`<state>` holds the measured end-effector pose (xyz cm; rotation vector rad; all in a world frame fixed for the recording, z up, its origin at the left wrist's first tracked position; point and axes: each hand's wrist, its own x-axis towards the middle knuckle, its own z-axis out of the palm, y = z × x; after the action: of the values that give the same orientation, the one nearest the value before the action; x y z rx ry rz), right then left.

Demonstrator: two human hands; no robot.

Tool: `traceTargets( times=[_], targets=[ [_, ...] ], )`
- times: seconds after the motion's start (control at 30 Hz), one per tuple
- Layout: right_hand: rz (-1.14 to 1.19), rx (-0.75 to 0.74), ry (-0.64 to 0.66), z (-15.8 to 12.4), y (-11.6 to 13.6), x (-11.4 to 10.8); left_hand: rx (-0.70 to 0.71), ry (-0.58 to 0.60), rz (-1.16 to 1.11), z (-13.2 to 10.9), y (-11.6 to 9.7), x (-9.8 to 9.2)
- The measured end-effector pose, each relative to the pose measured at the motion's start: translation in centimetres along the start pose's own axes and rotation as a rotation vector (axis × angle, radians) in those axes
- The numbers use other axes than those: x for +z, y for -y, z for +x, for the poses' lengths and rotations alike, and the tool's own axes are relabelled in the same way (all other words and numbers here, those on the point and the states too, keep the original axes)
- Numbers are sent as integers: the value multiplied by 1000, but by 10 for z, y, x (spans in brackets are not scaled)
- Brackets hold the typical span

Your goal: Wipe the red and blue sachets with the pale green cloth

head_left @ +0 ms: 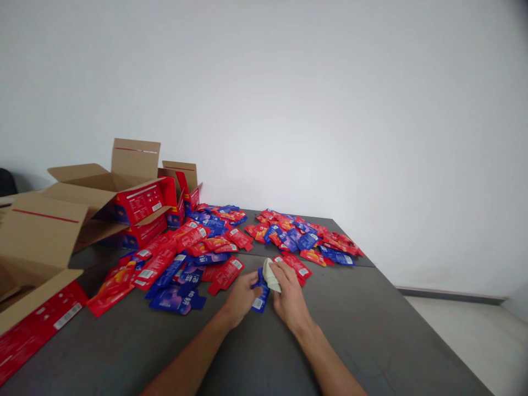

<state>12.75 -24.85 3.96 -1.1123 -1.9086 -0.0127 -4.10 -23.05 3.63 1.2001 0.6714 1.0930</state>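
Observation:
My left hand (242,297) grips the upper part of a blue pouch (259,302), whose lower end with a white label hangs toward me over the dark table. Beside it, my right hand (289,294) is closed around a folded whitish cloth (271,276) pressed against the top of that pouch. Just behind the right hand lie red pouches (297,265). Left of the left hand are a red pouch with a barcode (226,273) and a blue one with white characters (175,300). The fingertips of both hands are partly hidden.
A mixed heap of red and blue pouches (297,231) covers the back right of the dark table (355,330); another heap (214,220) spreads left. Open red cardboard boxes (142,203) stand at the left, one (41,313) close to me. A white wall (289,110) rises behind.

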Motion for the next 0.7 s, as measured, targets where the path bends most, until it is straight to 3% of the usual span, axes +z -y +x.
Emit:
traceTargets(
  times=[0.2,0.5,0.6,0.7],
  targets=[
    [-29,-33,73,2,7,-1,-95,99,-266,-4,-11,3],
    [62,-106,324,4,42,-4,-40,-16,-349,5,-11,-14],
    [101,-102,278,3,41,-4,-29,-7,-346,4,-13,-15],
    [95,-60,105,2,27,-6,-45,0,-288,-1,-17,-9]
  ],
)
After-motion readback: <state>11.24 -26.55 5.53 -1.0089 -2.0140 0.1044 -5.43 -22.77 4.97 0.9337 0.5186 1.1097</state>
